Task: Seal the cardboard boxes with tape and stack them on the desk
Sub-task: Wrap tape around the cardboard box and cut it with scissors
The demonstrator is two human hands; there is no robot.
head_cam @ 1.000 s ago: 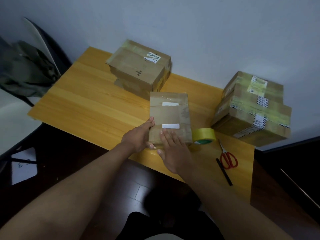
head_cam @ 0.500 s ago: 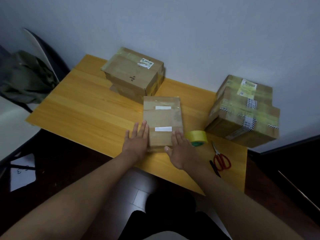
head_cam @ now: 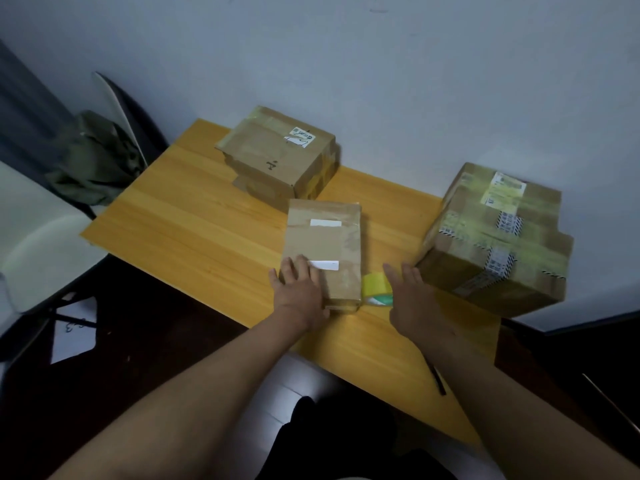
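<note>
A flat brown cardboard box (head_cam: 323, 249) with two white labels lies near the front edge of the yellow wooden desk (head_cam: 194, 233). The left hand (head_cam: 300, 296) rests flat on the near left corner of this box, with its fingers straight and a little spread. The right hand (head_cam: 412, 299) is off the box, over the desk to the right of it. Its fingers are straight and apart, and it holds nothing. A roll of yellow tape (head_cam: 376, 289) sits on the desk just beside the box, between the box and the right hand.

At the back of the desk there is a stack of brown boxes (head_cam: 280, 157) by the wall. On the right side there is another stack of brown boxes with yellow tape and white labels (head_cam: 495, 233). A thin black pen (head_cam: 437, 379) lies near the front edge, partly hidden by the right arm. A white chair (head_cam: 38, 237) with a green cloth (head_cam: 97, 161) on it stands to the left of the desk.
</note>
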